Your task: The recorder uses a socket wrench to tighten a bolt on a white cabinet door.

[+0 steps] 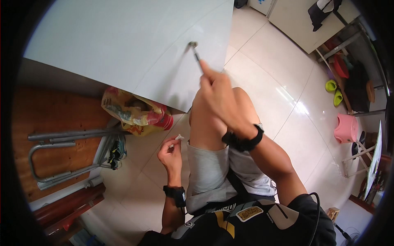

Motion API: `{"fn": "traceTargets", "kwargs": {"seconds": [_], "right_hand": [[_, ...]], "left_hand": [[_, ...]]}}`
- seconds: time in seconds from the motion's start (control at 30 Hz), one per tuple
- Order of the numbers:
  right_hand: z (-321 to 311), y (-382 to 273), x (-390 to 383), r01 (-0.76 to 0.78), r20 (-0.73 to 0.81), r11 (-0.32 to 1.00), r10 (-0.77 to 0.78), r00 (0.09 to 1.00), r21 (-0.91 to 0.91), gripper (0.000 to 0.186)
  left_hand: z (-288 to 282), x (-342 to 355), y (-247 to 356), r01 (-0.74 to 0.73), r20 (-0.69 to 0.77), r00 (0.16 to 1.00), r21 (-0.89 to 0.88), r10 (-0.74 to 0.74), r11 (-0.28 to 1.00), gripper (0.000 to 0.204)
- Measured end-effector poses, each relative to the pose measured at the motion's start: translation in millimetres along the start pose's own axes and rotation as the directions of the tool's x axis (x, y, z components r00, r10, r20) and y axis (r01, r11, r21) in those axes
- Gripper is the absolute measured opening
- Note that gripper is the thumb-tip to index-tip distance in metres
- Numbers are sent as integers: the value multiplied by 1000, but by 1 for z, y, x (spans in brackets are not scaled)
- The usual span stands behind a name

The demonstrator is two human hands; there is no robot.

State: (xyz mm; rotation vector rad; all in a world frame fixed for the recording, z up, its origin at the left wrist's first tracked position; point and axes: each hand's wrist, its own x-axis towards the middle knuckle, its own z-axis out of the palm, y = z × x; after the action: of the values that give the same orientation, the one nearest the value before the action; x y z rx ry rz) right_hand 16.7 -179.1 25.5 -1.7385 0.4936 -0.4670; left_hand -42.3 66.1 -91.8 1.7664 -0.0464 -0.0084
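Observation:
My right hand (217, 92) is closed round the dark handle of a slim tool (196, 55), whose small head (193, 44) is at the pale, glossy top of a white cabinet or table (102, 45); whether it touches cannot be told. My left hand (170, 153) is lower, left of my bent knee, its fingers pinched on a small crumpled white piece (179, 137), perhaps tissue. My knees, in grey shorts, are below the white surface's front corner.
A yellow-red plastic bag (123, 108) sits under the surface's edge, beside folded metal frames (65, 135), a wooden board (49, 110) and shoes (117, 151). On the right are green slippers (331, 86), a pink stool (344, 127) and a cream cabinet (301, 24) on the tiled floor (266, 65).

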Motion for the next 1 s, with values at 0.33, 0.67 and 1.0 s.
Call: {"fn": "traceTargets", "kwargs": {"seconds": [0.33,0.67,1.0], "right_hand": [[3,-13,-7,188,9,982,-188,982,20,41],[-12,-10,8,181,4,983,-181,984,-36,39],[-27,-8,27,159,54,987,-158,986,-8,40]], "left_hand": [[0,-2,-1,28,2,1000,-30,-28,999,6],[-2,-2,-12,89,-12,996,-27,-89,996,6],[7,5,-9,112,6,994,-59,-112,992,5]]}}
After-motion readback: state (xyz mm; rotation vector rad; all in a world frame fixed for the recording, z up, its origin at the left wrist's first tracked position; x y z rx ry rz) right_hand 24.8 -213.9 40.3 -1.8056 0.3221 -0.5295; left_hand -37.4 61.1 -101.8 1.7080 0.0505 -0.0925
